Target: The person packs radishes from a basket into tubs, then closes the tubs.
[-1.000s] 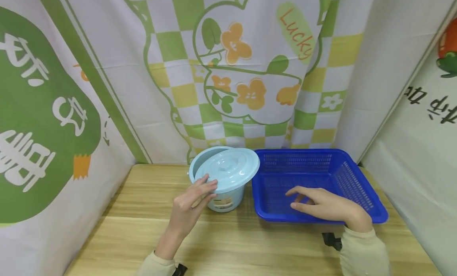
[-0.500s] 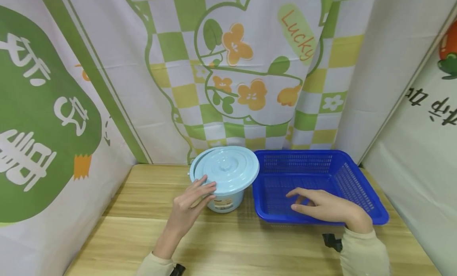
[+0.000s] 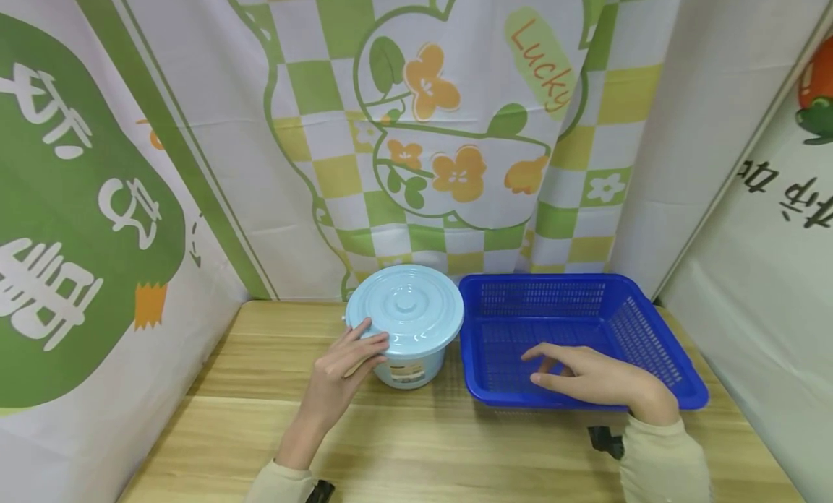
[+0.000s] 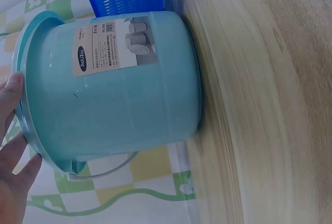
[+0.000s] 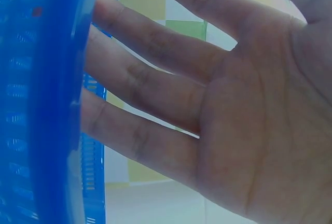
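Note:
A light-blue round lid (image 3: 406, 301) lies over the top of a light-blue bucket (image 3: 410, 373) at the table's back, covering its opening. My left hand (image 3: 341, 369) holds the lid's near-left edge, fingertips on top and thumb by the rim. The left wrist view shows the bucket's paper label (image 4: 114, 45), its handle (image 4: 106, 172) and fingers at the rim. To the right, my right hand (image 3: 588, 375) hovers over the front of a blue plastic basket (image 3: 475, 376), fingers loosely extended and holding nothing.
The basket stands just right of the bucket, on a wood-grain table (image 3: 468, 452). Behind both hangs a green and white patterned cloth (image 3: 429, 149). More printed cloth (image 3: 748, 293) rises at the sides.
The lid has slid left and levelled from a tilted position overhanging the bucket's right side; it now covers the opening. My left hand stayed at its edge. The right hand barely moved.

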### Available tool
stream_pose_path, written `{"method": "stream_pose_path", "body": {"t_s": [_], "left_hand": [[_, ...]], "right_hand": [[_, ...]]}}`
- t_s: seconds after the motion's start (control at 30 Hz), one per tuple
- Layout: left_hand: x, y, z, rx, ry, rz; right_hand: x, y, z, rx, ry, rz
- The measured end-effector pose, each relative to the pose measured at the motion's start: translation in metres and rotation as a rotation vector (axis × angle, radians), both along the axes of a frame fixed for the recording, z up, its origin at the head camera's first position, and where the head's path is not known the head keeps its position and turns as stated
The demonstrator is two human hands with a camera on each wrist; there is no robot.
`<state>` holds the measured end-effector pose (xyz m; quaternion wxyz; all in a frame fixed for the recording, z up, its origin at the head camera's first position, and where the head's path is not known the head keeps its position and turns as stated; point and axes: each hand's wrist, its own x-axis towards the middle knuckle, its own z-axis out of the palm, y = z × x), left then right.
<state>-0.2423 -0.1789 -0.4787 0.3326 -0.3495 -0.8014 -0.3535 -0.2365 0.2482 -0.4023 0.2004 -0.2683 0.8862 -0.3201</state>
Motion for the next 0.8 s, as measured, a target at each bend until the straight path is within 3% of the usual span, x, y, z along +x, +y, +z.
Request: {"method": "stream_pose_path", "body": {"t_s": [0.2,0.53,0.7,0.8], "left_hand": [[-0.001,-0.002,-0.003,0.015,0.011,0.02],[0.01,-0.003,-0.017,0.09,0.002,0.065],[0.014,-0.001,-0.014,0.081,0.016,0.094],[0.019,0.003,-0.006,0.058,0.013,0.145]], "right_hand": [[0.001,0.0,-0.001,0.003,0.007,-0.011],[0.001,-0.004,-0.001,0.003,0.006,-0.012],[0.002,-0.003,0.0,0.009,0.012,-0.016],[0.003,-0.004,0.003,0.017,0.039,-0.025]]}}
